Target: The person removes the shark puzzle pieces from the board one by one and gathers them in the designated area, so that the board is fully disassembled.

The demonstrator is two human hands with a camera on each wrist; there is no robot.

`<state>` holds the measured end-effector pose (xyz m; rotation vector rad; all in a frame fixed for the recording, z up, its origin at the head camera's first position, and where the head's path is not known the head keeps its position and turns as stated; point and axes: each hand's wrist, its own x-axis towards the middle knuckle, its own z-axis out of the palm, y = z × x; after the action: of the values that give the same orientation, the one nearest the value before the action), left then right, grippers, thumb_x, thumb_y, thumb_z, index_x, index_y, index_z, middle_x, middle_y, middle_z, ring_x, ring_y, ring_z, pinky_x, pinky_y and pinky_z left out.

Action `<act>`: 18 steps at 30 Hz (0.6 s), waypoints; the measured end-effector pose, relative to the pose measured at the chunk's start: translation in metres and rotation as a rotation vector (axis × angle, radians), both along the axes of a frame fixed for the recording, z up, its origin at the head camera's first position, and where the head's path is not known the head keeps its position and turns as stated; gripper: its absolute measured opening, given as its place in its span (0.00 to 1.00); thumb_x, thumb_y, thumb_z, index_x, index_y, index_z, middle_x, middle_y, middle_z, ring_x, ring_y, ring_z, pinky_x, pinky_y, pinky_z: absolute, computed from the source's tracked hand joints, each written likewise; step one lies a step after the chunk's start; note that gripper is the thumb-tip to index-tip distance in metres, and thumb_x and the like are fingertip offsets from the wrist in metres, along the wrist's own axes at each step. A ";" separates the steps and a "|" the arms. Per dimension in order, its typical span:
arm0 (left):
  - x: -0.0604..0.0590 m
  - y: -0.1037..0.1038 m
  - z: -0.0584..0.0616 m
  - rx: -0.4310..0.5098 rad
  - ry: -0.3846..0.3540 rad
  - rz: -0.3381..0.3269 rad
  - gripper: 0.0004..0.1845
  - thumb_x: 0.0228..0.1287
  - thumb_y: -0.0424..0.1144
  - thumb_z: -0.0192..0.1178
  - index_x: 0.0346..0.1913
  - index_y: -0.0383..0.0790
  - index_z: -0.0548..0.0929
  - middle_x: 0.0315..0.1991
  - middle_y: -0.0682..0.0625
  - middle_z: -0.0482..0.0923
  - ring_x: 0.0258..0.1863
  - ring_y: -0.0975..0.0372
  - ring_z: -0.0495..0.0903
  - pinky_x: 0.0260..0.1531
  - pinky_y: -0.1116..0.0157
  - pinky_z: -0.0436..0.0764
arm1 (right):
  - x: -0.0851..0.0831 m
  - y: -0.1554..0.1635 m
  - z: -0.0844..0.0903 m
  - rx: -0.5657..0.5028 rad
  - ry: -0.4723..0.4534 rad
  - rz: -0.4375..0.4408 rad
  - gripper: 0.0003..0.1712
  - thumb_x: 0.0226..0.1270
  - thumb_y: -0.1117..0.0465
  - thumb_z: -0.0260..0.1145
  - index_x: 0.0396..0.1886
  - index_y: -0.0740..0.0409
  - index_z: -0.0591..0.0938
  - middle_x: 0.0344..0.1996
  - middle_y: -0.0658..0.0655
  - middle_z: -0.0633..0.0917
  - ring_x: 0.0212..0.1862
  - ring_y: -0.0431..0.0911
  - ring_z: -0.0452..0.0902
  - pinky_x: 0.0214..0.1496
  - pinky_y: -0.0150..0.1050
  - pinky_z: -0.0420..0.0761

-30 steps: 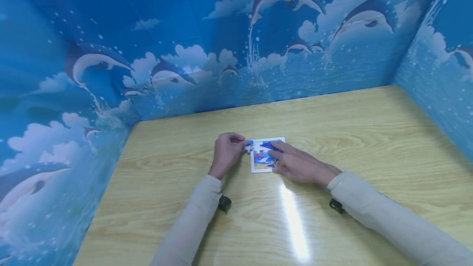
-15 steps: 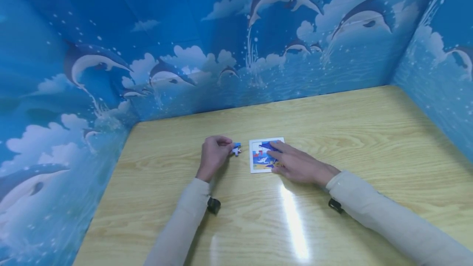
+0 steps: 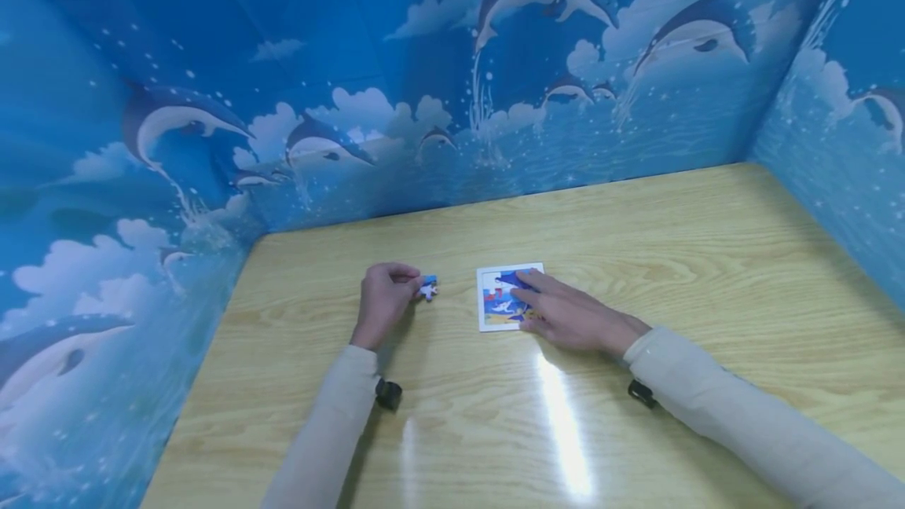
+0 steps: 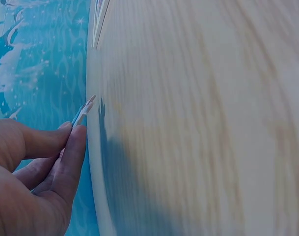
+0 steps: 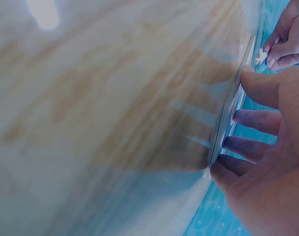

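Observation:
Between thumb and fingers my left hand (image 3: 385,298) pinches a small blue and white jigsaw piece (image 3: 428,287), held just above the table to the left of the puzzle. The left wrist view shows that jigsaw piece (image 4: 83,114) edge-on at the fingertips. A square jigsaw puzzle board (image 3: 484,320) with a white border lies flat on the table, carrying a colourful sea picture with a white gap at upper left. My right hand (image 3: 571,313) rests on the board's right side with fingers spread, covering part of the picture. The right wrist view shows the fingertips touching the board (image 5: 220,132).
A light wood-grain table (image 3: 693,273) spreads around the board. Blue dolphin-printed sheeting (image 3: 424,61) stands along its back, left and right sides. A bright light reflection runs along the table in front of the board.
My left hand has moved left, carrying the jigsaw piece from the board's upper-left edge out over the table. My right hand has stayed on the board.

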<state>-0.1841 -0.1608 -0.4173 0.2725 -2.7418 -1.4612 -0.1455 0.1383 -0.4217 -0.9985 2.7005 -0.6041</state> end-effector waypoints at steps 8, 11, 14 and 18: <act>0.002 -0.012 -0.001 0.001 -0.018 0.019 0.05 0.64 0.31 0.69 0.41 0.32 0.87 0.34 0.42 0.87 0.29 0.58 0.86 0.29 0.67 0.84 | -0.001 0.000 0.000 -0.006 -0.012 0.003 0.35 0.76 0.53 0.62 0.73 0.69 0.66 0.77 0.71 0.55 0.78 0.63 0.48 0.77 0.56 0.53; 0.002 -0.014 -0.001 0.001 -0.038 0.034 0.05 0.64 0.30 0.69 0.41 0.32 0.88 0.34 0.42 0.87 0.29 0.59 0.86 0.30 0.66 0.85 | -0.001 0.000 -0.001 -0.007 -0.021 0.002 0.35 0.76 0.53 0.62 0.73 0.69 0.66 0.77 0.71 0.55 0.78 0.63 0.47 0.77 0.56 0.52; 0.002 -0.015 -0.001 -0.023 -0.045 0.038 0.05 0.64 0.30 0.69 0.41 0.32 0.88 0.34 0.42 0.86 0.29 0.59 0.86 0.30 0.67 0.85 | -0.001 0.000 -0.001 -0.007 -0.027 -0.001 0.36 0.76 0.53 0.62 0.74 0.68 0.65 0.77 0.70 0.54 0.79 0.63 0.47 0.77 0.56 0.51; 0.002 -0.015 -0.002 -0.059 -0.028 0.027 0.05 0.63 0.30 0.69 0.40 0.32 0.88 0.33 0.42 0.87 0.28 0.59 0.86 0.28 0.68 0.84 | -0.001 0.001 -0.001 -0.007 -0.028 0.000 0.36 0.77 0.53 0.62 0.74 0.68 0.65 0.78 0.70 0.54 0.79 0.63 0.47 0.77 0.56 0.52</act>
<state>-0.1817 -0.1761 -0.4191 0.3300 -2.7861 -1.3788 -0.1465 0.1394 -0.4224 -0.9841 2.6763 -0.6232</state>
